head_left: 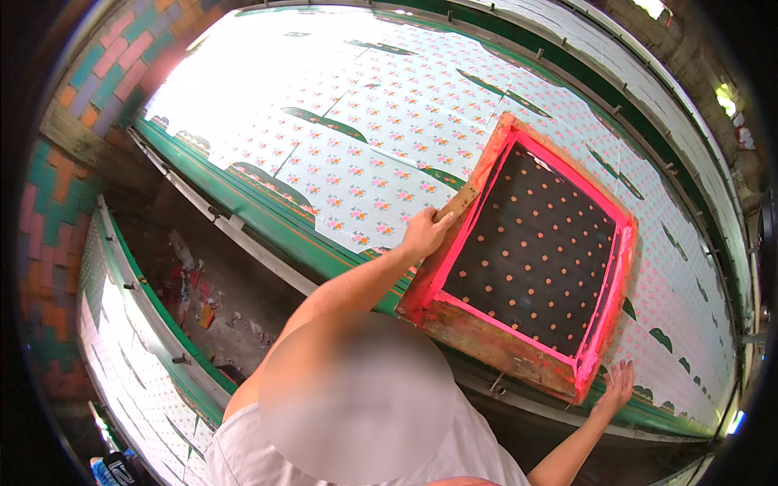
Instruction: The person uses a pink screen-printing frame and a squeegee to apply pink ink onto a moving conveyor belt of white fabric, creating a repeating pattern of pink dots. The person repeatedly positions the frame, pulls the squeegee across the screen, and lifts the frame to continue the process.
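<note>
A wooden printing screen (527, 251) with dark mesh, pale dots and bright pink borders sits tilted over the long table. At its left side, my left hand (425, 233) is closed round the end of a flat wooden strip (459, 202); whether the strip is fixed to the frame I cannot tell. My right hand (617, 389) is beside the lower right corner of the screen, fingers apart and holding nothing. White cloth pieces (365, 190) printed with small pink and orange flowers lie flat beneath and around the screen.
The green table (340, 247) curves across the view, with a metal rail (267, 263) along its near edge. Another table with printed cloth (134, 356) stands at lower left. Scraps litter the floor (203, 300) between them. A multicoloured brick wall (105, 69) is at far left.
</note>
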### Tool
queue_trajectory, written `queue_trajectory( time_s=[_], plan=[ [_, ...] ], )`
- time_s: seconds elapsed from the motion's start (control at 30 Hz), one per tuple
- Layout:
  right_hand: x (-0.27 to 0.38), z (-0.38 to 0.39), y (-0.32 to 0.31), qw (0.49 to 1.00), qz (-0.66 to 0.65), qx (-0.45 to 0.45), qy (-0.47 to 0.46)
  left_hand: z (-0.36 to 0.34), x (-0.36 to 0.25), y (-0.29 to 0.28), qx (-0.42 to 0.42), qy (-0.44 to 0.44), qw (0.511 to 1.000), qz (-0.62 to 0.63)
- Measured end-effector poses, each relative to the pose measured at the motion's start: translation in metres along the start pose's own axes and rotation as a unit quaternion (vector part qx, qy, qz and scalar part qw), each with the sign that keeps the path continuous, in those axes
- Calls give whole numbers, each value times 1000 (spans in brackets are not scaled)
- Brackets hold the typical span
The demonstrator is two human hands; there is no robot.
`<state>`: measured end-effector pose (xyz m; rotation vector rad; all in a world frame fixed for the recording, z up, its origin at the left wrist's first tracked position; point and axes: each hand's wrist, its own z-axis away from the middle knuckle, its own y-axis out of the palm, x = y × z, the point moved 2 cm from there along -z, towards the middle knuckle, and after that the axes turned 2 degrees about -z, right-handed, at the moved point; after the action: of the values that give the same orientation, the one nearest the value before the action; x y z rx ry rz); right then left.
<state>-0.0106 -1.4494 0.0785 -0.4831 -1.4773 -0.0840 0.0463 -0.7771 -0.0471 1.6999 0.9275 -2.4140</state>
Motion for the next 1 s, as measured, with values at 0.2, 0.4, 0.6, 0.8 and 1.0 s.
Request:
queue_trajectory(
  time_s=[0.2,0.4,0.6,0.8,1.0],
  plan=[
    [50,91,-7,990,137,-26,-23,-90,9,-106,-53,166,967,-186],
    [67,164,11,973,229,15,-24,-168,16,-171,-21,238,866,-440],
    [85,217,34,952,297,36,-58,-186,21,-182,52,232,842,-485],
    [97,233,52,950,306,18,-53,-176,37,-187,-72,319,855,-404],
    [116,230,80,933,347,57,-69,-162,44,-186,-20,315,825,-468]
  ],
)
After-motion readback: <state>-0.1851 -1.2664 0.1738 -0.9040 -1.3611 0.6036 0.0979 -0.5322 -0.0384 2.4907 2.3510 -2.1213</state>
